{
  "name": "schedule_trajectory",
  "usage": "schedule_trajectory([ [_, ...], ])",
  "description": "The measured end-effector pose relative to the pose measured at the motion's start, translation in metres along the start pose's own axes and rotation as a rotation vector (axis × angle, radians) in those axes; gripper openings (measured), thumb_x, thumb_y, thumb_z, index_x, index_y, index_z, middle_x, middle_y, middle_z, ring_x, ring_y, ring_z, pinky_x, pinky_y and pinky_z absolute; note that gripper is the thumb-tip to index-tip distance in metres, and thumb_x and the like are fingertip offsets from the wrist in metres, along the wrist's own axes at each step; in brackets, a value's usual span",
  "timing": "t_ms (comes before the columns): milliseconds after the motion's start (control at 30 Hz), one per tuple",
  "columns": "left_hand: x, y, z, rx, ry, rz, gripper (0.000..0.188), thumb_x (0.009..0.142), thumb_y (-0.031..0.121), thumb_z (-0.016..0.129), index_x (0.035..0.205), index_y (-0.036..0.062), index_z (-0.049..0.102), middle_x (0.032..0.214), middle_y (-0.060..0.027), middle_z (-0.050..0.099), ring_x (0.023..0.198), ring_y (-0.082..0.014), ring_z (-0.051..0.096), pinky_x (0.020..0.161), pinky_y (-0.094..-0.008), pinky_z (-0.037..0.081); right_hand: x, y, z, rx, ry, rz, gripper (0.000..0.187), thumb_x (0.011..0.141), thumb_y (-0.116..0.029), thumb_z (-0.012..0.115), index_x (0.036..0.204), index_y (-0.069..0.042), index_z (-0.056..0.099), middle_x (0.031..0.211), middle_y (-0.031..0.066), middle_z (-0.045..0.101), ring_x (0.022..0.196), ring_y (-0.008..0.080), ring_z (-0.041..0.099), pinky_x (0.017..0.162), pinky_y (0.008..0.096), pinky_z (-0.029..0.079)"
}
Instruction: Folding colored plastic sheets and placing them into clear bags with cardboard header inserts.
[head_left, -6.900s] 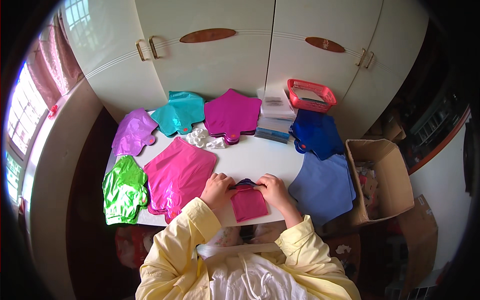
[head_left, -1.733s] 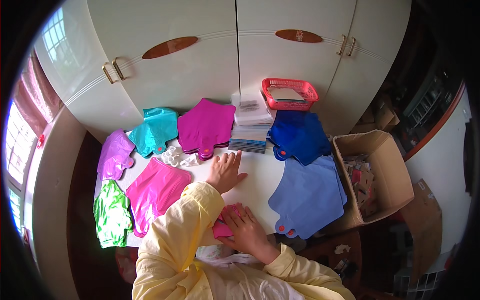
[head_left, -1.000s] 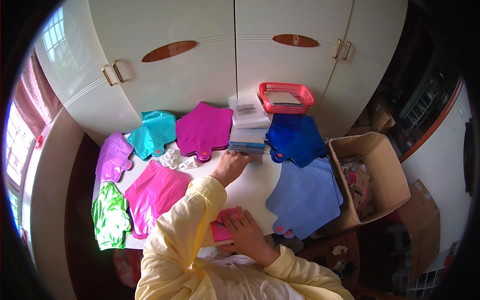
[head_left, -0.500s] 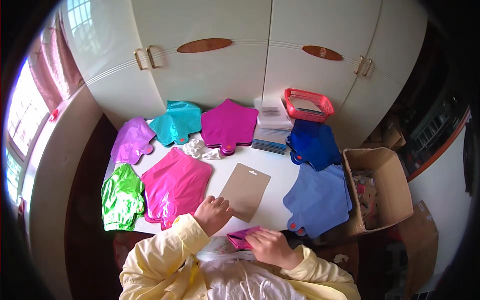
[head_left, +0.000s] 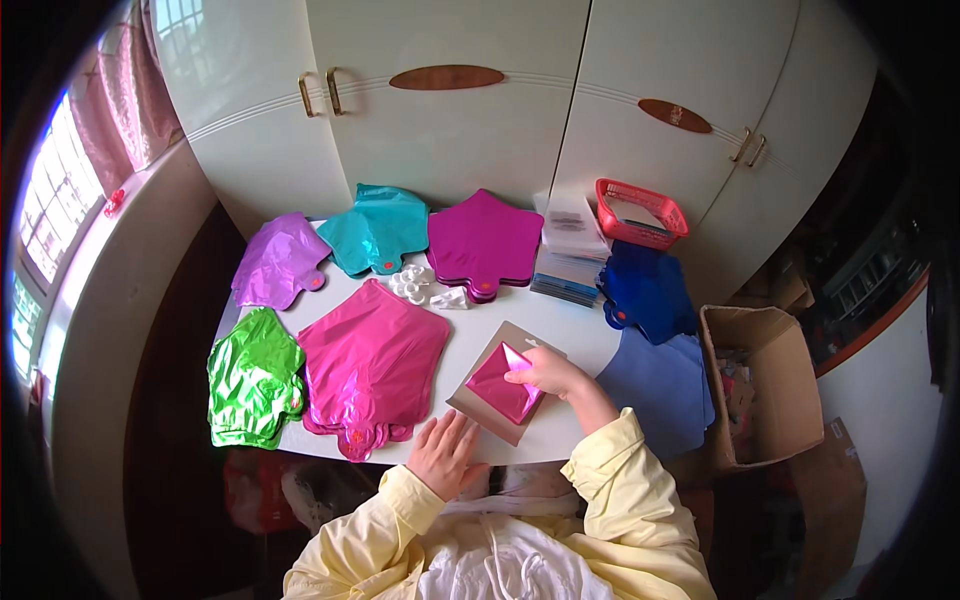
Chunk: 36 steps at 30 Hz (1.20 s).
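Pink folded foil (head_left: 507, 387), clamped in the grip of the right hand (head_left: 550, 372), overlies a brown card (head_left: 478, 408); the left hand (head_left: 443, 455), grip apart, is at its edge.

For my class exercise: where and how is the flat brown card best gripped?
Probably by the bare near-left edge, coming from the person's left. The brown card looks flat on the table, the folded pink foil hides its middle, and the right hand blocks its right side; the left hand is beside that edge.
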<state>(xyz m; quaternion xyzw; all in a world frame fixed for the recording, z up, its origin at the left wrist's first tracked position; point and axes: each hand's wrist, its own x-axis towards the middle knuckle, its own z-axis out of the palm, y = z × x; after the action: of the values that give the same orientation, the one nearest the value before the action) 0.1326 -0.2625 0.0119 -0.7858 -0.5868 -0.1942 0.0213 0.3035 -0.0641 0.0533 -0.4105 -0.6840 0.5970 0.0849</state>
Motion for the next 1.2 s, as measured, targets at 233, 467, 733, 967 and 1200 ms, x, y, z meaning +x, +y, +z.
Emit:
schedule_trajectory([
  [233, 0.005, 0.006, 0.005, 0.005, -0.067, 0.015, 0.074, 0.079, 0.049, 0.065, 0.14, 0.0151, 0.039, 0.139, -0.0243, 0.038, 0.129, -0.0391, 0.039, 0.105, -0.0523, 0.03, 0.012, 0.024, 0.01, -0.03, -0.074, -0.104, 0.019, 0.083, -0.015, 0.068, 0.091, 0.002, 0.065, 0.081, 0.0038, 0.066, 0.072, 0.0097, 0.057, 0.066, 0.0277, 0.046],
  [467, 0.012, 0.014, 0.002, 0.038, -0.103, 0.02, 0.079, 0.076, 0.051, 0.067, 0.141, 0.0174, 0.038, 0.141, -0.0256, 0.035, 0.132, -0.0404, 0.035, 0.106, -0.0562, 0.027, 0.003, 0.016, 0.013, -0.216, -0.007, -0.076, 0.021, 0.083, -0.018, 0.068, 0.09, 0.002, 0.066, 0.081, 0.0055, 0.067, 0.072, 0.0106, 0.058, 0.067, 0.0294, 0.047],
  [733, 0.022, 0.014, 0.0, 0.027, -0.166, 0.079, 0.082, 0.072, 0.053, 0.068, 0.141, 0.0206, 0.039, 0.142, -0.0242, 0.034, 0.132, -0.0415, 0.034, 0.106, -0.0564, 0.028, -0.008, 0.002, 0.017, -0.54, 0.105, -0.074, 0.029, 0.083, -0.029, 0.067, 0.09, -0.001, 0.067, 0.083, 0.0168, 0.069, 0.075, 0.0293, 0.066, 0.072, 0.0389, 0.05],
  [967, 0.027, 0.011, 0.0, -0.01, -0.18, 0.101, 0.087, 0.068, 0.054, 0.071, 0.142, 0.0262, 0.037, 0.139, -0.0257, 0.036, 0.13, -0.0453, 0.033, 0.106, -0.0561, 0.028, -0.013, -0.007, 0.022, -0.945, 0.424, -0.33, 0.039, 0.086, -0.035, 0.061, 0.117, -0.01, 0.06, 0.125, 0.0125, 0.056, 0.116, 0.0279, 0.052, 0.095, 0.045, 0.042],
  [1200, 0.029, 0.014, 0.0, -0.009, -0.178, 0.093, 0.094, 0.059, 0.057, 0.075, 0.14, 0.028, 0.038, 0.142, -0.0255, 0.03, 0.129, -0.0494, 0.031, 0.102, -0.0595, 0.03, 0.018, 0.044, 0.037, -1.155, 0.325, -0.56, 0.055, 0.094, -0.042, 0.044, 0.144, -0.021, 0.035, 0.15, 0.0009, 0.033, 0.141, 0.0265, 0.023, 0.114, 0.0524, 0.012],
])
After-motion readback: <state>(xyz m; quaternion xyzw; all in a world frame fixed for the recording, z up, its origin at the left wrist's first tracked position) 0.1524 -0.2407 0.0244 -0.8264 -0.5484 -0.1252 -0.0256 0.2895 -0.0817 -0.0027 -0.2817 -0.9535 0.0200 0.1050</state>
